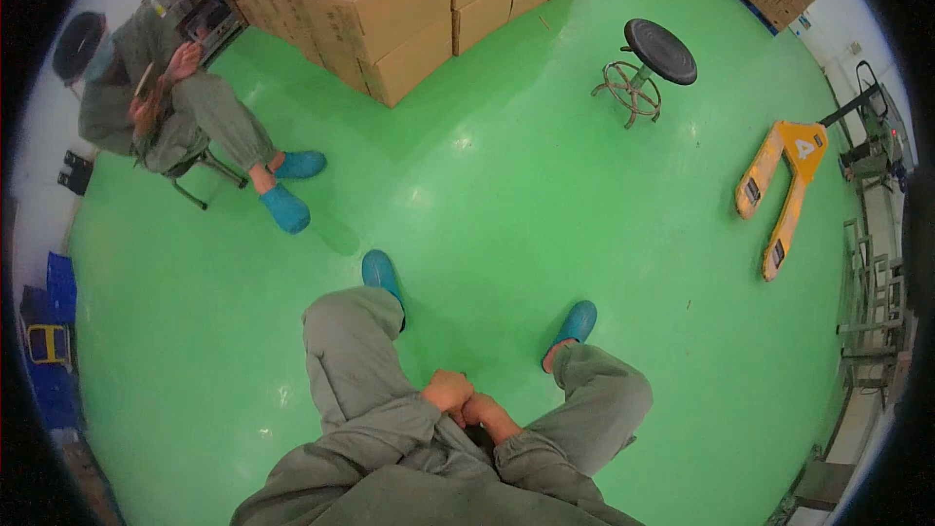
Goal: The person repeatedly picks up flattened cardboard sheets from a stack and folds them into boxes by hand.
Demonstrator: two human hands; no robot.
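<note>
My left hand point(448, 391) and my right hand point(476, 409) meet between my knees, above my lap. The fingers of both look curled and closed against each other. Whatever may lie inside them is hidden. Grey sleeves cover my forearms, and my grey trousers point(355, 356) spread to either side of the hands. A blue clog point(383, 275) is on my left foot and another blue clog point(578, 319) on my right foot, both on the green floor point(467, 224).
A seated person point(166, 97) in grey is at the left, hands raised around a flat object. Stacked cartons point(409, 19) stand ahead. Farther right are a round black stool point(661, 51) and a yellow pallet jack point(801, 151). Blue crates point(60, 287) line the left wall.
</note>
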